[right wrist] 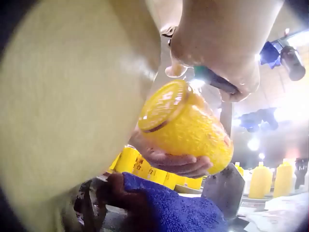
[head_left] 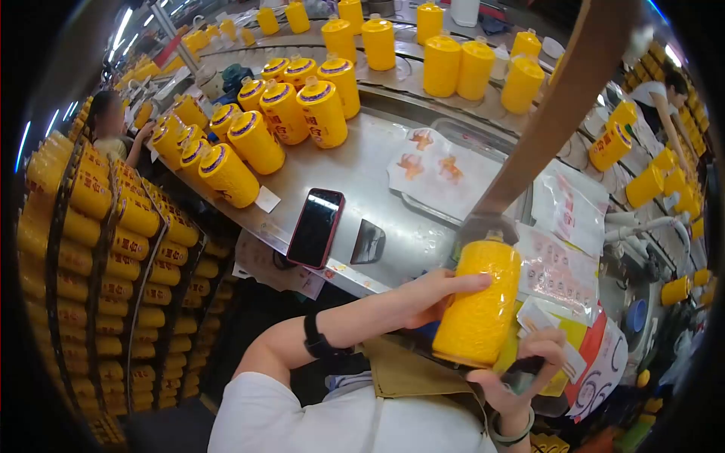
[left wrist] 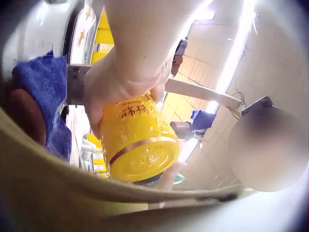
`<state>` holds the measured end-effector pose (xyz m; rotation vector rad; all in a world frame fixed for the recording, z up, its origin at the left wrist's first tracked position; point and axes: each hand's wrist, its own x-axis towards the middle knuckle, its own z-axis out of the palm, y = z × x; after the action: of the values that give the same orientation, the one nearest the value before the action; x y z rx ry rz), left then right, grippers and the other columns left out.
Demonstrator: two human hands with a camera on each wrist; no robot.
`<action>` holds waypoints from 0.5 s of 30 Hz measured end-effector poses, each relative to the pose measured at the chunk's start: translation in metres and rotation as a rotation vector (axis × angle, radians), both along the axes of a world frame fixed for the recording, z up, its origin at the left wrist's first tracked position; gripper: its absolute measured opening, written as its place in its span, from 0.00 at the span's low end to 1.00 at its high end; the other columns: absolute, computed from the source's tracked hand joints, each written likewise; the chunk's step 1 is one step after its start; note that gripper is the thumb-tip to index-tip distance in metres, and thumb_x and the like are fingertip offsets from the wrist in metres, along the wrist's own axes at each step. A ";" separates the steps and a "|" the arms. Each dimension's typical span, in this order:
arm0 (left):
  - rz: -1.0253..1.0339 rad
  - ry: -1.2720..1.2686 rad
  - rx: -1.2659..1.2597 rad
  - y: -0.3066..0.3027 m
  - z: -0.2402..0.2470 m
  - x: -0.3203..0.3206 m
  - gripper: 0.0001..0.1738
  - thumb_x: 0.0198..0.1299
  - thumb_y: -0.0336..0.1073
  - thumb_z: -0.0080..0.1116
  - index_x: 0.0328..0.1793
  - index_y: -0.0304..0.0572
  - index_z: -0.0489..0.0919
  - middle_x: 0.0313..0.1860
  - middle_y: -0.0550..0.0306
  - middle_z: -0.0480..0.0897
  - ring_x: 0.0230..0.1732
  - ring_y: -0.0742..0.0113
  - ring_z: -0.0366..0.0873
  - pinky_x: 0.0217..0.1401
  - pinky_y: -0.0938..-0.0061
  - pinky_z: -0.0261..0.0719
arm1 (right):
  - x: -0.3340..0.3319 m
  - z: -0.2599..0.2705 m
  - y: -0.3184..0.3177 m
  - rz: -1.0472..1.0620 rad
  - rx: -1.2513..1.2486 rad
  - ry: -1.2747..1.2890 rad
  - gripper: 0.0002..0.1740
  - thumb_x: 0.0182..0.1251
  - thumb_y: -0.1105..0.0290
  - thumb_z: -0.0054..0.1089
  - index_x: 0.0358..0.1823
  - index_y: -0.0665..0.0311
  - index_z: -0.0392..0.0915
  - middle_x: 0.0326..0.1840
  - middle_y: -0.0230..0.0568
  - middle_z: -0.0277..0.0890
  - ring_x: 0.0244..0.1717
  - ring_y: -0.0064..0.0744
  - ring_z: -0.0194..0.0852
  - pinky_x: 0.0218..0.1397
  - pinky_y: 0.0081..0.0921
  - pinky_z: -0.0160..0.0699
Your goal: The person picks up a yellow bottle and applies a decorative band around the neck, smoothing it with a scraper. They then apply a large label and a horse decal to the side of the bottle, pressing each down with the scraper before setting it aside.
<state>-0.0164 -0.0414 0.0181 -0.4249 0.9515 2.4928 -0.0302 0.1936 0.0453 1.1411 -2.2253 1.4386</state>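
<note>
My left hand (head_left: 434, 298) grips a yellow bottle (head_left: 483, 302), thumb across its side, the bottle tilted with its base toward me. In the left wrist view the left hand (left wrist: 120, 79) wraps the bottle (left wrist: 140, 140), whose round base and dark lettering show. The right wrist view shows the left fingers (right wrist: 181, 164) under the bottle (right wrist: 193, 128). Just beside the base, my right hand (head_left: 529, 370) is curled round a small dark and green object (right wrist: 217, 79); the right hand (right wrist: 217, 53) appears apart from the bottle. What this object is, I cannot tell.
Yellow bottles (head_left: 257, 142) stand on the metal table (head_left: 385, 162) beside a phone (head_left: 316, 228). A slanted wooden post (head_left: 551, 106) rises close beyond the held bottle. Sticker sheets (head_left: 563, 272) lie at right; a blue cloth (right wrist: 178, 205) is below. Stacked bottles (head_left: 117, 264) fill racks at left.
</note>
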 end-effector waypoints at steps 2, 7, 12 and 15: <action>0.155 0.022 -0.025 -0.022 0.023 0.032 0.38 0.66 0.46 0.74 0.74 0.30 0.74 0.65 0.47 0.84 0.65 0.58 0.84 0.73 0.59 0.79 | -0.009 0.002 0.010 -0.129 -0.003 0.027 0.38 0.56 0.48 0.84 0.49 0.59 0.62 0.40 0.33 0.55 0.41 0.31 0.55 0.49 0.30 0.57; 0.904 0.399 -0.849 -0.124 0.035 0.060 0.36 0.52 0.31 0.84 0.66 0.32 0.77 0.60 0.48 0.87 0.61 0.59 0.86 0.68 0.61 0.84 | -0.021 -0.002 0.027 -0.362 -0.005 -0.226 0.24 0.69 0.76 0.67 0.63 0.64 0.67 0.42 0.29 0.57 0.43 0.22 0.56 0.53 0.20 0.59; 1.289 0.409 -1.285 -0.252 -0.017 0.029 0.37 0.48 0.33 0.87 0.62 0.32 0.77 0.60 0.47 0.86 0.61 0.59 0.86 0.66 0.60 0.85 | -0.026 -0.015 0.016 -0.287 -0.056 -0.248 0.23 0.71 0.82 0.60 0.65 0.64 0.69 0.43 0.26 0.58 0.44 0.19 0.58 0.54 0.17 0.60; 1.389 0.327 -1.541 -0.291 -0.041 0.013 0.41 0.48 0.37 0.88 0.65 0.31 0.76 0.61 0.44 0.85 0.63 0.53 0.86 0.68 0.58 0.83 | -0.028 -0.012 0.014 -0.243 -0.027 -0.297 0.22 0.72 0.81 0.60 0.65 0.63 0.70 0.44 0.27 0.60 0.45 0.18 0.58 0.54 0.16 0.60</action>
<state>-0.0032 -0.3320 -0.0226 -1.5040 3.5439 1.9403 -0.0582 0.2079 0.0329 0.6527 -2.4276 1.6119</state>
